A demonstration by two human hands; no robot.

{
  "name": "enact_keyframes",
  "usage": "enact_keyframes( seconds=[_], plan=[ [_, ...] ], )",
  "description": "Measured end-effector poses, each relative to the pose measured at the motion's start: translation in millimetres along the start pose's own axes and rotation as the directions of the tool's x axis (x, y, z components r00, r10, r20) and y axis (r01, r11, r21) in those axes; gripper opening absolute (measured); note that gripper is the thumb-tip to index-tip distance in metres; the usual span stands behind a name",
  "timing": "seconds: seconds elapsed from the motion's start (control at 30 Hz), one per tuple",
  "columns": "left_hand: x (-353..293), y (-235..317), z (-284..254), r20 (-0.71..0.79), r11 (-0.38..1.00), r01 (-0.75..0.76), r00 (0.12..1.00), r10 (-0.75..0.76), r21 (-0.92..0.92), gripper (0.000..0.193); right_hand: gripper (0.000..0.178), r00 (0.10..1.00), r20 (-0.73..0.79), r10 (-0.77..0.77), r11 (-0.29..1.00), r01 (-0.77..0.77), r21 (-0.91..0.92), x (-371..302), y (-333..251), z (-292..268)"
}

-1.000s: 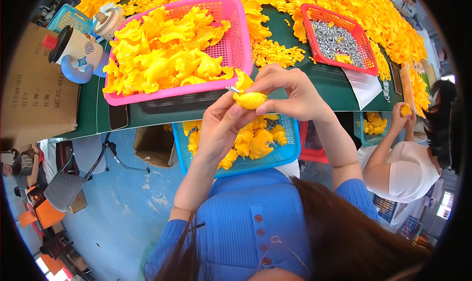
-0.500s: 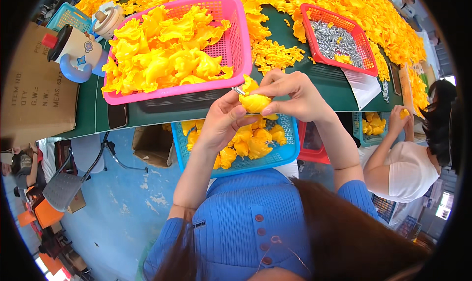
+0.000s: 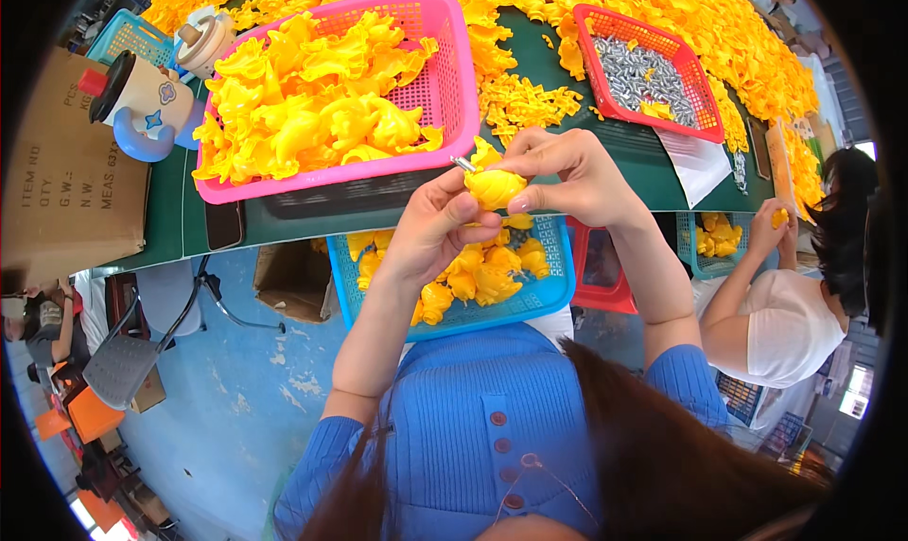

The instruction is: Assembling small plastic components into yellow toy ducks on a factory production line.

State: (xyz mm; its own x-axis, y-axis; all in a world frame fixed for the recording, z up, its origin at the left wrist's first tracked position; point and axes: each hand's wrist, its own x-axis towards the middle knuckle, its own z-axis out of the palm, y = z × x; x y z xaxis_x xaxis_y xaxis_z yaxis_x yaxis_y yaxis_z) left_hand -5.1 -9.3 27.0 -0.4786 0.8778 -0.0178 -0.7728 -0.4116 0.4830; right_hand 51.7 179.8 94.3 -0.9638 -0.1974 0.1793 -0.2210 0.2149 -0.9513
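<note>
Above the table's near edge, my right hand (image 3: 577,177) pinches a small yellow plastic piece (image 3: 496,190) between thumb and fingers. A short silver metal cylinder (image 3: 463,164) sticks out from the piece's upper left side. My left hand (image 3: 437,221) is closed, its curled fingers against the left side of the same piece, just below the cylinder. Its fingertips are partly hidden. Under my hands, a blue basket (image 3: 558,290) in front of my body holds several similar yellow pieces (image 3: 497,278).
A pink basket (image 3: 465,96) of yellow pieces stands left on the green table (image 3: 175,221). Right is a red basket (image 3: 702,130) of silver cylinders (image 3: 648,79). Yellow pieces heap behind. A phone (image 3: 225,225), cup (image 3: 151,101) and carton (image 3: 76,163) lie left. A co-worker (image 3: 790,323) sits right.
The yellow piece with its cylinder has risen slightly and turned a little in my fingers. My right thumb has shifted up along it. The baskets stay in place.
</note>
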Motion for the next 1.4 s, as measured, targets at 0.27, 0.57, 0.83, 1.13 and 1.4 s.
enact_keyframes(
  seconds=[0.27,0.57,0.83,1.13,1.4],
  plan=[
    [2,0,5,-0.034,0.983,-0.031,0.999,0.037,0.180,0.053,0.032,0.997,0.009,0.071,0.977,-0.072,0.199,-1,5,-2],
    [5,-2,2,-0.037,0.974,-0.093,0.994,0.103,0.207,0.053,0.028,0.996,-0.037,0.076,0.972,-0.066,0.224,0,3,2],
    [-6,5,8,-0.051,0.977,-0.002,0.999,0.013,0.213,0.056,0.033,0.997,0.021,0.075,0.991,-0.077,0.114,2,-3,2],
    [-16,4,-5,-0.042,0.995,-0.098,0.994,0.098,-0.001,0.060,0.025,0.989,0.135,-0.064,0.985,0.084,-0.152,20,-6,7],
    [-34,14,-3,-0.122,0.928,-0.268,0.944,0.307,0.260,0.066,0.022,0.941,0.257,-0.219,0.966,0.247,-0.080,50,-3,15]
  ],
)
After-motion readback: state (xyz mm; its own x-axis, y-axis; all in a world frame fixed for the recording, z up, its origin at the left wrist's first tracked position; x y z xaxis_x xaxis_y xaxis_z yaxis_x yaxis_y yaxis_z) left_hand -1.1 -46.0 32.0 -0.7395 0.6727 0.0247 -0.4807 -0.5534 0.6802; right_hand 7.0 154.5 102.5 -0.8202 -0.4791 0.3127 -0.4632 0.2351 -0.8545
